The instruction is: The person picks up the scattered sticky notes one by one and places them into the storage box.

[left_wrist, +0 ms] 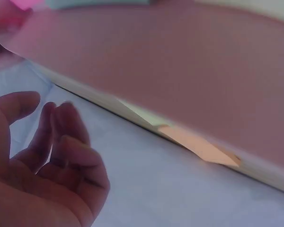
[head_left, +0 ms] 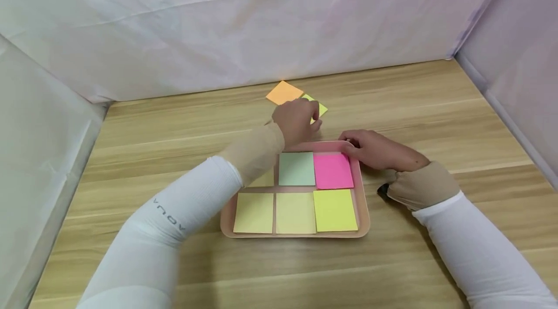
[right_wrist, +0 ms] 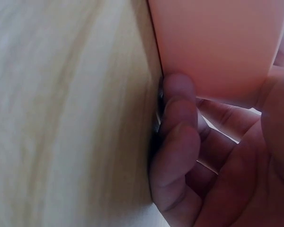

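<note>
A pink tray (head_left: 364, 205) holds sticky-note pads laid in two rows: a pink pad (head_left: 333, 171), a grey-green pad (head_left: 297, 169), a bright yellow pad (head_left: 335, 210) and several pale yellow ones. Beyond its far side my left hand (head_left: 298, 117) hovers with loosely bent fingers, partly covering a yellow pad (head_left: 323, 109) on the table. Nothing lies between those fingers in the left wrist view. My right hand (head_left: 379, 148) grips the tray's far right corner, thumb over the rim and fingertips (right_wrist: 179, 85) low against the outer wall.
An orange pad (head_left: 283, 92) lies beside the yellow one near the back of the wooden table (head_left: 144, 163). White cloth walls (head_left: 244, 28) stand behind and at both sides. My left forearm crosses over the tray's left part and hides a pad there.
</note>
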`<state>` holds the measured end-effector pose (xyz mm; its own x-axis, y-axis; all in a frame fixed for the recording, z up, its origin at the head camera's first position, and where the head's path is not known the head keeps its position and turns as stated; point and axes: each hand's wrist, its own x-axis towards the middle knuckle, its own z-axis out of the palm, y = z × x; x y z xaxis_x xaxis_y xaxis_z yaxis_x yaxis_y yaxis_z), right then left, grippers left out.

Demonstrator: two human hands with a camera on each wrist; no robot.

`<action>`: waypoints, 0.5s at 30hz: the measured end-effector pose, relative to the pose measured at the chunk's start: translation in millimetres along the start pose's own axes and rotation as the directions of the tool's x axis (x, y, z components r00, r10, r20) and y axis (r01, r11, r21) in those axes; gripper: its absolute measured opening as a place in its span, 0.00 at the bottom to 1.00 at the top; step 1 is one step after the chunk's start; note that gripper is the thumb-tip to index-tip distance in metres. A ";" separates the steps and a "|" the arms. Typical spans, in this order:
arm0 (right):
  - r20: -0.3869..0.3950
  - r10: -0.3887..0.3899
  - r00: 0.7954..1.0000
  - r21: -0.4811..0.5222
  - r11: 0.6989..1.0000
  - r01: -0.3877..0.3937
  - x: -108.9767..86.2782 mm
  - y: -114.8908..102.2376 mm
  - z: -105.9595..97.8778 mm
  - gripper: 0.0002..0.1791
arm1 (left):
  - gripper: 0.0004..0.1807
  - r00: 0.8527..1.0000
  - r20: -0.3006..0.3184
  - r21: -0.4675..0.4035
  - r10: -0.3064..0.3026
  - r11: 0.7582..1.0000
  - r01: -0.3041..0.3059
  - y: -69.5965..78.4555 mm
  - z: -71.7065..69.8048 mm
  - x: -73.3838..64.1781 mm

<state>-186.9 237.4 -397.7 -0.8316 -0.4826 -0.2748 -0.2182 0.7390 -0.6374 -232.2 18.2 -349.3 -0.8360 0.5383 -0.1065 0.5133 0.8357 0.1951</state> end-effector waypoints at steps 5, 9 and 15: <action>0.000 0.000 1.000 0.007 1.000 0.000 -0.5 -0.7 0.9 0.14 | 0.14 0.997 0.043 0.063 -0.070 0.996 0.068 -13.0 -0.3 17.1; 0.005 0.007 1.000 0.006 1.000 -0.007 -0.7 -2.6 0.9 0.14 | 0.18 0.990 0.093 0.100 -0.110 0.990 0.100 -20.3 0.7 26.7; -0.001 0.010 1.000 0.006 1.000 -0.010 0.7 -3.2 1.9 0.13 | 0.25 0.984 0.123 0.173 -0.129 0.979 0.107 -23.1 7.0 35.9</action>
<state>-185.7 233.8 -397.2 -0.8344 -0.4748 -0.2799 -0.2072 0.7408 -0.6390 -272.7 19.0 -364.4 -0.8649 0.4351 -0.2502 0.4468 0.8946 0.0113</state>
